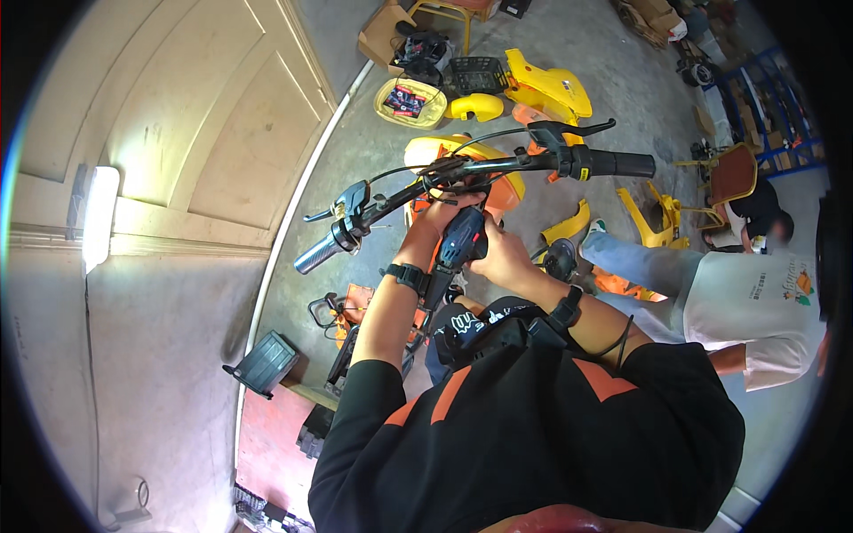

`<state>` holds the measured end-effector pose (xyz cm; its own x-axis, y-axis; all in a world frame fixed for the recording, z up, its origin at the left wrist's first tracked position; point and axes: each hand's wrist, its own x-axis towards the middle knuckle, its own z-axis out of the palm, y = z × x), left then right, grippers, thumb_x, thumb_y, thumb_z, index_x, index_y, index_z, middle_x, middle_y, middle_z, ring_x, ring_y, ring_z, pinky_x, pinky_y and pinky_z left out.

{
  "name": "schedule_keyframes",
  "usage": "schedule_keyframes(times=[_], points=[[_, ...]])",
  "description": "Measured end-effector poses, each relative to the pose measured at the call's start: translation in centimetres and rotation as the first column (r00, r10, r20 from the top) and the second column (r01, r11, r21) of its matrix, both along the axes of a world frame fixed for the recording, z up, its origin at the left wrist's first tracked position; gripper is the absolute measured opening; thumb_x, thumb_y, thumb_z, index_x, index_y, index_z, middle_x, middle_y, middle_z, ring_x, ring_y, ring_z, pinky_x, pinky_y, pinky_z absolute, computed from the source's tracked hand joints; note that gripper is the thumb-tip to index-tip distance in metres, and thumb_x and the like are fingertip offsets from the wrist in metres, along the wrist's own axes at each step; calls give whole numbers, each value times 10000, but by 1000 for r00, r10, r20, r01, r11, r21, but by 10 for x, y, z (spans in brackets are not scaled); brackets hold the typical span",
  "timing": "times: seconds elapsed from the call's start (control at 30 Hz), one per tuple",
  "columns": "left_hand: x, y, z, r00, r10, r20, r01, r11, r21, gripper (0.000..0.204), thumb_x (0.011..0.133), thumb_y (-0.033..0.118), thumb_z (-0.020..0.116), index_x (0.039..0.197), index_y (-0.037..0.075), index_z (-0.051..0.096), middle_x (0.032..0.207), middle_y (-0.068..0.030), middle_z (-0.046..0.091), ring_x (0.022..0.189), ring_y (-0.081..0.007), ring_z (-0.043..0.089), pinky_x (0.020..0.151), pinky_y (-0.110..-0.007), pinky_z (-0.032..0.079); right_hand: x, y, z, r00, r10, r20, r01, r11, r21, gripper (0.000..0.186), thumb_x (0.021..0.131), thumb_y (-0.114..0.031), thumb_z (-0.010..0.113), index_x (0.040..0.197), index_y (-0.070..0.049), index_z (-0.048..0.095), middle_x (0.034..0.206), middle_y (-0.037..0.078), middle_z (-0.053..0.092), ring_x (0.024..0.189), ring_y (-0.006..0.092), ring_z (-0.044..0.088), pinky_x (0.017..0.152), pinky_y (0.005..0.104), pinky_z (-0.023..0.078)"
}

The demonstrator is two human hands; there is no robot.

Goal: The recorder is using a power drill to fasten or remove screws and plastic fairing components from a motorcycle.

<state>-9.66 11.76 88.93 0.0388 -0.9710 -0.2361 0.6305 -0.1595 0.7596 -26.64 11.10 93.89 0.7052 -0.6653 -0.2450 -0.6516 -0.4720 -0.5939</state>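
Observation:
My right hand [505, 258] is wrapped round the grip of a black cordless drill [458, 242]. The drill's nose points in under the handlebar [533, 163] of a yellow and orange scooter or bike. Close by the nose, my left hand [449, 208] reaches to the steering stem with its fingers curled in. What those fingers pinch is hidden by the cables and the drill. Brake levers sit beside both grips, the left lever mount [354, 199] and the right lever [591, 127]. Below the bar shows the orange and yellow front body [505, 188].
Yellow body panels [551, 84], a yellow basin [391, 114] and a black crate [478, 75] lie ahead on the floor. To the right are a co-worker in a white shirt [737, 298] and a chair [733, 173]. A grey bin [268, 362] stands at left, near the wall.

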Motion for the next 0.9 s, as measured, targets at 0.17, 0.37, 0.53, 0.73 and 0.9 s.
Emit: schedule_keyframes(times=[0.17,0.37,0.53,0.73,0.9], points=[[-2,3,1,1000,14,-8,-14,1000,7,387,805,140,707,1178,102,612,972,10,610,836,-108,574,713,-263,469,0,0,1,1000,7,-12,-6,1000,19,964,617,-219,798,1377,53,271,1085,289,605,985,424,610,828,434,505],[-2,3,-2,999,16,-46,-15,999,35,404,798,136,714,1186,108,606,1000,22,602,889,-110,565,760,-267,461,-1,0,7,1000,9,-17,-8,999,43,951,621,-218,791,1370,63,277,1070,291,609,975,429,612,826,440,506],[-1,2,-2,998,1,-62,0,1000,16,408,792,113,712,1185,105,603,1044,34,597,959,-109,553,834,-268,440,-3,0,4,999,44,-9,-44,999,17,968,626,-219,786,1376,74,248,1063,293,609,951,426,620,806,441,510],[-4,-2,0,997,41,-59,-43,999,-29,527,772,95,720,1274,55,565,1165,-17,602,1026,-147,558,891,-288,437,-6,-2,1,997,60,-48,-60,998,11,992,631,-231,781,1380,95,218,1068,298,603,931,420,628,788,443,513],[-4,0,2,998,45,-46,-47,998,-40,492,777,96,718,1247,61,579,1130,-16,606,1002,-143,558,880,-289,439,-6,0,1,997,64,-50,-64,998,-5,985,634,-233,778,1379,87,220,1061,299,605,914,423,631,778,446,514]])
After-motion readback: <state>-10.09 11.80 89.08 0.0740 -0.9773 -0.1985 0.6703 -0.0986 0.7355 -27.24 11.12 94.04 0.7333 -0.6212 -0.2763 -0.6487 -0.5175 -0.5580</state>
